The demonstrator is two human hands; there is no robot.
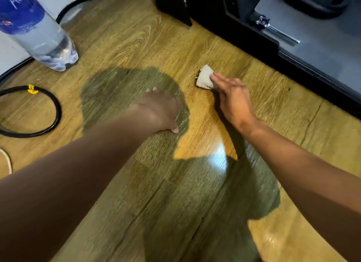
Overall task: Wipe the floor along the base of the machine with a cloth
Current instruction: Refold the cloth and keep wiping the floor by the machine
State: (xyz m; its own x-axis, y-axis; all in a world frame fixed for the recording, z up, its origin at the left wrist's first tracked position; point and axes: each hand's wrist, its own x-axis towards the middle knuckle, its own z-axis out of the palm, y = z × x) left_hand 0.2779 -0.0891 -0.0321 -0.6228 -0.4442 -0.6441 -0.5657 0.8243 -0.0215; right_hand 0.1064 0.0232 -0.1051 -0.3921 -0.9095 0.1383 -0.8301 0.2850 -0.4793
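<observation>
**A:** Head view. Where is the cloth?

**B:** The small, off-white, crumpled cloth lies on the glossy yellow-brown wood-grain plank floor. It is near the black, hard-edged base of the machine but apart from it, with a strip of bare boards between.

**A:** Grip?

**B:** The right hand presses it down with straight, flat fingers; nothing curls round it. Likely done so the pad slides under even pressure.

**A:** The other?

**B:** The left hand rests on the boards in shadow, holding nothing. I judge it a brace, taking weight while the person leans in.

**A:** Surfaces?

**B:** Floor smooth and reflective, with one bright glare patch. Cloth soft, frayed at one edge. To the left, a clear ribbed plastic bottle with a blue label stands upright. A black rubbery cable loop with a yellow tag lies flat. Both are well apart from the wiping.
</observation>
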